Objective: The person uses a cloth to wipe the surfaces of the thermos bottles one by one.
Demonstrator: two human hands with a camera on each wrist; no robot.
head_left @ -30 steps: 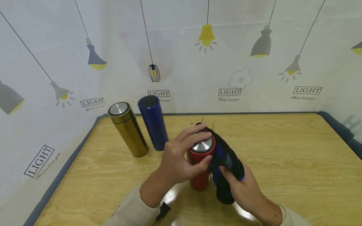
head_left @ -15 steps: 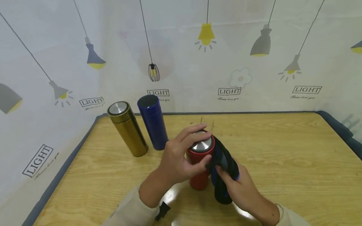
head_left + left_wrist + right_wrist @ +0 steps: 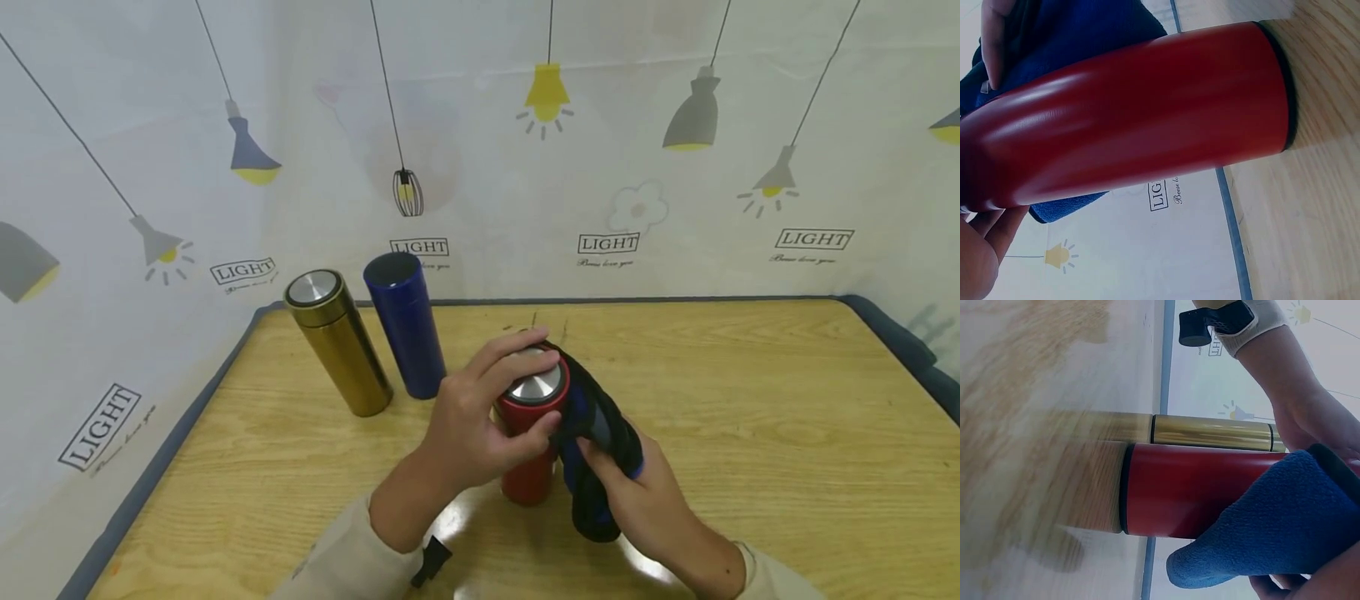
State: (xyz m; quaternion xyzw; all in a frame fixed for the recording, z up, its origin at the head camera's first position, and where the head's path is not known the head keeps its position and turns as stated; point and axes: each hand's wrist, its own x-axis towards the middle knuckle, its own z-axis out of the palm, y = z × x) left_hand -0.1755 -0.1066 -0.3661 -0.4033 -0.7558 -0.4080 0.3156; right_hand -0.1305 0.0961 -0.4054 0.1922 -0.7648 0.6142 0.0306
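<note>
A red thermos flask (image 3: 528,483) with a silver-topped lid stands upright on the table in the head view. My left hand (image 3: 472,421) grips it at the top, fingers over the lid and thumb on the near side. With my right hand (image 3: 651,500) I hold a bunched blue cloth (image 3: 594,500) with black edging against the flask's right side. In the right wrist view the fuzzy blue cloth (image 3: 1279,525) covers part of the flask wall. The left wrist view shows the red body (image 3: 1147,119) down to its dark base, which touches the wood.
A gold thermos flask (image 3: 345,358) and a blue flask (image 3: 408,329) stand upright to the left, behind my left hand. The wooden table (image 3: 765,417) ends at a white, lamp-printed curtain (image 3: 480,125) at the back and sides.
My right hand and the cloth have shifted slightly left, then back right along the flask's side. The left hand and the red flask stay in place.
</note>
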